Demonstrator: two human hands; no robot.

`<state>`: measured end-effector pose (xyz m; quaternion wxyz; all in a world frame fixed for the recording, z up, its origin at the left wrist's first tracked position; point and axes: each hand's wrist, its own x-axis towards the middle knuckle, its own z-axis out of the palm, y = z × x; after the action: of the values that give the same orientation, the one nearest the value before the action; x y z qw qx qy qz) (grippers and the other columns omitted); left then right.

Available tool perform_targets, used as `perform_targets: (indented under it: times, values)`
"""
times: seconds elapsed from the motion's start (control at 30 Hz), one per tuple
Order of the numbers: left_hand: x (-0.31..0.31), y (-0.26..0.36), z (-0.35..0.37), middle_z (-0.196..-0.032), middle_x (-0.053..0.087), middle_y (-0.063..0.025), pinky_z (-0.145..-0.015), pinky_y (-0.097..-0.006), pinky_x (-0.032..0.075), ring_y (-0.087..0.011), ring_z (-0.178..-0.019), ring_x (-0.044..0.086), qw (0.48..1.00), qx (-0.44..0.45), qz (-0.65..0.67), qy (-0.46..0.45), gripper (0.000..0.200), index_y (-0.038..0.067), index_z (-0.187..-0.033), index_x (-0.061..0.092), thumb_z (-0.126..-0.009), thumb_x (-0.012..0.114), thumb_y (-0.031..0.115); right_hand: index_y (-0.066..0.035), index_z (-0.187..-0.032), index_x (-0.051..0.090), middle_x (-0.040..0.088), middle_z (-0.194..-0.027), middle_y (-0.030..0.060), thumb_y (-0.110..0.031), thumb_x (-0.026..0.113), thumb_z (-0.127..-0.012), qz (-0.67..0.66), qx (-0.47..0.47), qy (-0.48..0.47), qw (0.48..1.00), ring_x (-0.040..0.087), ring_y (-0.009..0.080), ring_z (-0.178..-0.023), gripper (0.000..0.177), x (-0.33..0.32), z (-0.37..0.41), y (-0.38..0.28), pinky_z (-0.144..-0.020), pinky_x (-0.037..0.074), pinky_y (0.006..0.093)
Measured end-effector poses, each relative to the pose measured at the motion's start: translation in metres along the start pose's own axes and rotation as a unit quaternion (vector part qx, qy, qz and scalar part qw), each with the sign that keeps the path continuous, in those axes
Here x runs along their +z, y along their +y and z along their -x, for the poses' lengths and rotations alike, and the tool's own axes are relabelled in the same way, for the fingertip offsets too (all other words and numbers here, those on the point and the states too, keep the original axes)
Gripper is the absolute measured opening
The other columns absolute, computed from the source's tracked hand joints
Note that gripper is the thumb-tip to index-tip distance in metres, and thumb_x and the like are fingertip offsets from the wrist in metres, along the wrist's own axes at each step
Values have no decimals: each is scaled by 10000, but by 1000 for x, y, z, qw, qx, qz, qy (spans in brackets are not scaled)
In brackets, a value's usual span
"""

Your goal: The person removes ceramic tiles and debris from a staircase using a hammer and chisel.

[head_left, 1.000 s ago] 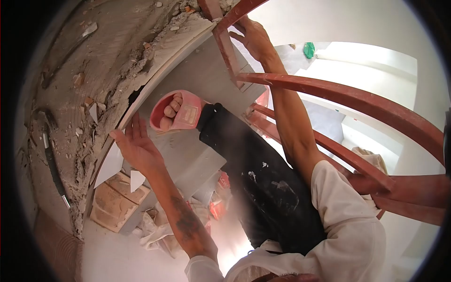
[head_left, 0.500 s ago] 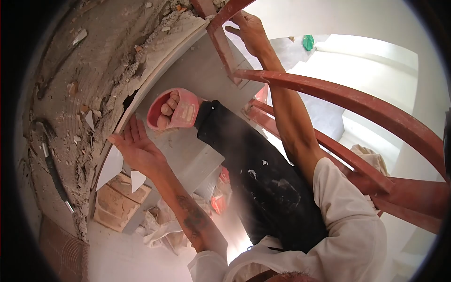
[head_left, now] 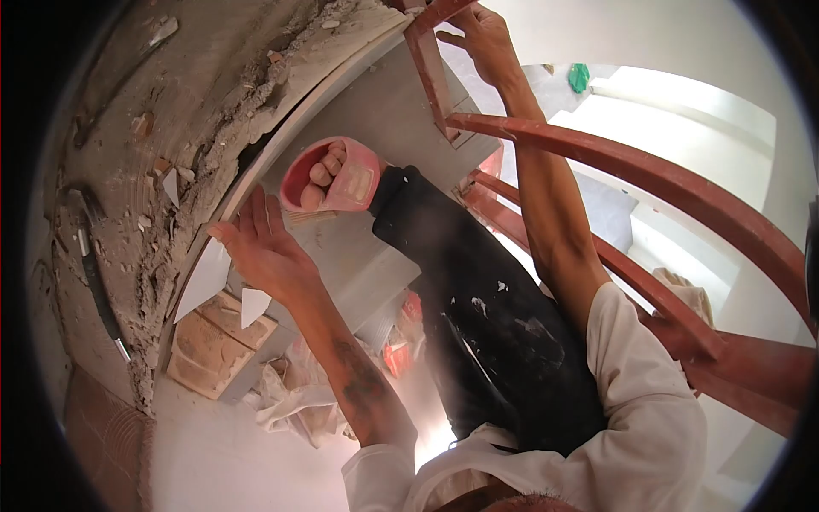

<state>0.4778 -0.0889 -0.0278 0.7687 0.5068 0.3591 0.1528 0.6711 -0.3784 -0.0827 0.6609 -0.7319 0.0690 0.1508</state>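
My left hand [head_left: 271,254] lies palm up with its fingers stretched out against the lower edge of a long pale slab [head_left: 294,119]. Its thumb reaches over toward the mortar side. At the top of the view my right hand [head_left: 485,44] is beside the red metal frame [head_left: 431,72], near the slab's far end. Its fingers are apart, though their tips are partly hidden behind the red bar. Along the slab runs a rough mortar bed [head_left: 171,136]. A hammer [head_left: 98,290] with a dark handle rests on the mortar at the left.
A foot in a pink slipper [head_left: 354,179] stands on a grey tiled step [head_left: 401,111]. White tile pieces [head_left: 205,282] and a brownish block [head_left: 213,346] sit below the left hand. Red curved rails [head_left: 648,171] cross the right side. Crumpled sacks [head_left: 299,397] lie lower down.
The whole view has shifted slightly, so most things appear a little further right and up. Both hands keep nearly the same places along the slab and frame.
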Motion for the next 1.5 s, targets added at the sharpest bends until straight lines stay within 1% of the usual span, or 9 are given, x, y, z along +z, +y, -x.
perform_targets:
  times: [0.3, 0.87, 0.93, 0.97, 1.0, 1.17, 1.23, 1.37, 1.5]
  values:
    - [-2, -35, -14, -1422, 313, -340, -1100, -465, 347, -409, -1364, 336, 997, 7, 53, -53, 811, -52, -1448, 257, -971, 487, 562, -11, -1408, 422, 449, -1424, 174, -598, 460, -959, 31, 1, -21, 999, 434, 325, -1318, 740, 12, 2, 24, -1025, 453, 487]
    - [27, -26, -12, -1090, 578, -228, -871, -388, 503, -297, -1061, 587, 990, -62, 89, 92, 606, -120, -1223, 482, -920, 633, 383, -43, -1486, 301, 361, -1483, 189, -618, 318, -989, 59, 23, -59, 996, 359, 355, -1365, 760, 9, -13, 47, -1037, 421, 508]
    - [12, -33, -20, -1050, 609, -179, -867, -358, 498, -253, -1035, 595, 992, -69, 77, 77, 496, -80, -1180, 555, -938, 616, 348, -42, -1470, 328, 401, -1451, 173, -594, 316, -1000, 107, 31, -35, 993, 400, 331, -1333, 725, 4, -7, 52, -1015, 436, 485]
    - [-9, -43, -17, -1041, 637, -145, -869, -345, 486, -237, -998, 613, 996, -3, -85, 26, 438, -45, -1163, 575, -941, 620, 330, -42, -1462, 341, 422, -1435, 165, -582, 314, -1005, 135, 35, -16, 990, 421, 319, -1317, 708, 0, -6, 56, -1004, 443, 474]
    - [-15, -30, -11, -1031, 665, -110, -871, -332, 473, -222, -962, 631, 965, 62, -256, -11, 381, -11, -1145, 596, -945, 624, 313, -42, -1454, 355, 442, -1419, 157, -570, 313, -1010, 154, 43, 5, 987, 441, 307, -1301, 691, -1, -4, 56, -993, 450, 462]
    - [-75, 72, 28, -1065, 680, -110, -823, -290, 457, -205, -949, 627, 855, 197, -468, 106, 273, -14, -1111, 638, -898, 683, 150, -58, -1409, 422, 488, -1391, 116, -545, 341, -1018, 45, 125, -27, 991, 469, 270, -1302, 630, -27, -21, 80, -982, 451, 426]
    - [-132, 115, -28, -1174, 653, -185, -946, -358, 441, -308, -1145, 585, 654, 398, -605, 216, 482, -41, -1252, 577, -910, 693, 279, -61, -1412, 419, 478, -1398, 106, -551, 341, -1015, 53, 126, -7, 991, 449, 277, -1320, 635, -16, -12, 64, -996, 432, 448]
    - [-192, 164, -127, -1236, 587, -221, -974, -489, 408, -416, -1130, 557, 595, 342, -712, 146, 590, 31, -1367, 492, -965, 553, 458, -82, -1426, 407, 427, -1461, 105, -497, 348, -1027, 87, 91, 19, 992, 349, 289, -1399, 579, 3, 6, 29, -1051, 372, 519]
    - [-207, 165, -156, -1071, 603, -212, -826, -493, 443, -382, -934, 575, 507, 323, -798, 41, 462, 38, -1252, 568, -1004, 494, 422, 3, -1478, 316, 317, -1538, 183, -700, 289, -956, 85, 53, -70, 992, 253, 308, -1455, 877, -9, -4, 22, -1128, 303, 538]
